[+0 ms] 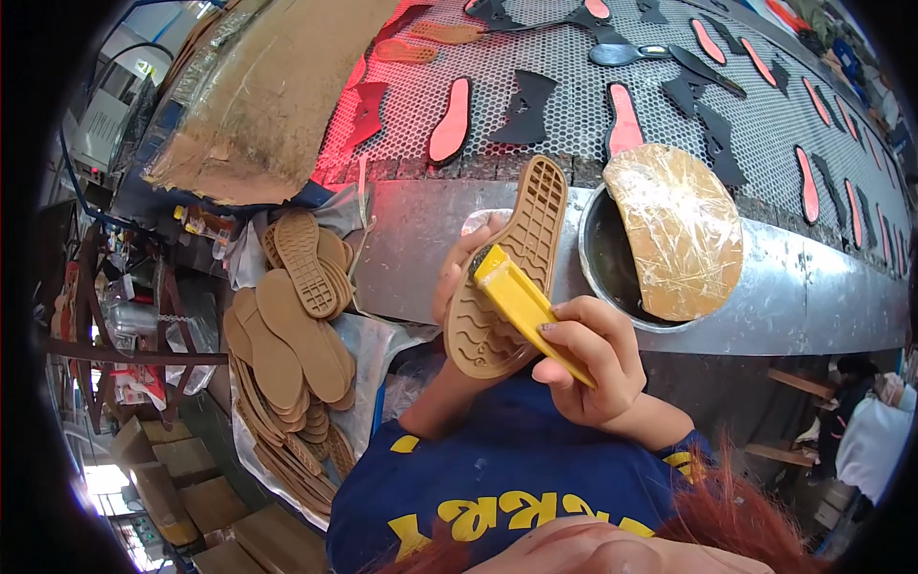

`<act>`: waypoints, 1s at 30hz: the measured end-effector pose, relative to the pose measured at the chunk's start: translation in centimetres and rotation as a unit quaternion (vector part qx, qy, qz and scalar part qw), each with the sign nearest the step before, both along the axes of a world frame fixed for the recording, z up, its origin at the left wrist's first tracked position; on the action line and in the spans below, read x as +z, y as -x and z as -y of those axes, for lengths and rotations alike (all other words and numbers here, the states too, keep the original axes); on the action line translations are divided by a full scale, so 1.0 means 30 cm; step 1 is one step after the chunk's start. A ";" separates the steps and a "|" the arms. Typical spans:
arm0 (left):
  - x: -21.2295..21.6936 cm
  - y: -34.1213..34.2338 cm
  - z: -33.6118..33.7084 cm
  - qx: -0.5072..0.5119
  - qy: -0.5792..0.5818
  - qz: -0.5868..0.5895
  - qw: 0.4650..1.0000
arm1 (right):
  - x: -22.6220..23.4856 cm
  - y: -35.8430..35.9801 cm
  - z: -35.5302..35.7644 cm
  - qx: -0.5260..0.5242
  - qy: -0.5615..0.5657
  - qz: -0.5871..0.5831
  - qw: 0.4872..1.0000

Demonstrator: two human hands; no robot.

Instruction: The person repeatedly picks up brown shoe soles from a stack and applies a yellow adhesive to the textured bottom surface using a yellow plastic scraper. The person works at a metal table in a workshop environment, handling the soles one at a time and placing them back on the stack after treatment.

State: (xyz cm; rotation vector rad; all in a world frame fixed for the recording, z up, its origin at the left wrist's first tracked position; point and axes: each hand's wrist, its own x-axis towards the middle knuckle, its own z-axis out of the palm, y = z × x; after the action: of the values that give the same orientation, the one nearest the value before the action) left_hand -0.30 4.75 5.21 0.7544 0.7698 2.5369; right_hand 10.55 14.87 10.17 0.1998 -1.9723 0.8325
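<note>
My left hand (453, 275) grips a tan shoe sole (537, 215) from its left side, the treaded face with grid and wave grooves turned up. In my right hand (602, 364) is a yellow-handled brush (528, 308), lying slantwise across the sole. Its dark bristle end meets the sole's left edge close to my left fingers; whether the bristles press on the sole I cannot tell. Just right of the sole stands a round metal bowl (598, 263), partly covered by a tape-wrapped cardboard piece (679, 230). Dark contents show faintly inside the bowl.
A pile of tan soles (287, 354) rests on plastic sheeting at my left. Ahead, a mesh conveyor belt (583, 115) carries black cut pieces and pink-topped soles, beyond a metal ledge (411, 258). A large cardboard sheet (268, 96) lies at the far left; cartons (215, 507) sit below.
</note>
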 end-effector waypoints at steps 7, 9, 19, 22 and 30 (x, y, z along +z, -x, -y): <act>0.036 -0.012 -0.015 0.107 0.212 -0.159 0.958 | 0.015 -0.005 -0.011 0.012 -0.032 -0.001 0.999; 0.063 -0.010 -0.009 0.092 0.273 -0.162 0.944 | 0.013 -0.007 -0.008 0.019 -0.032 -0.006 0.999; 0.078 -0.035 -0.025 -0.152 0.060 0.295 0.942 | 0.038 -0.039 0.004 0.066 -0.039 -0.027 0.997; 0.027 -0.030 -0.013 -0.238 -0.074 0.360 0.899 | 0.051 -0.048 0.009 0.067 -0.041 -0.027 0.997; 0.091 -0.071 -0.020 -0.168 0.010 0.099 0.981 | 0.029 -0.048 -0.003 0.136 0.019 -0.019 0.990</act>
State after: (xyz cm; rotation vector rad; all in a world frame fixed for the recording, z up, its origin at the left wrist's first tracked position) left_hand 1.82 5.35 7.93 0.5601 0.5488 2.2524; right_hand 12.01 14.95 11.03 0.4665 -1.9166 1.0327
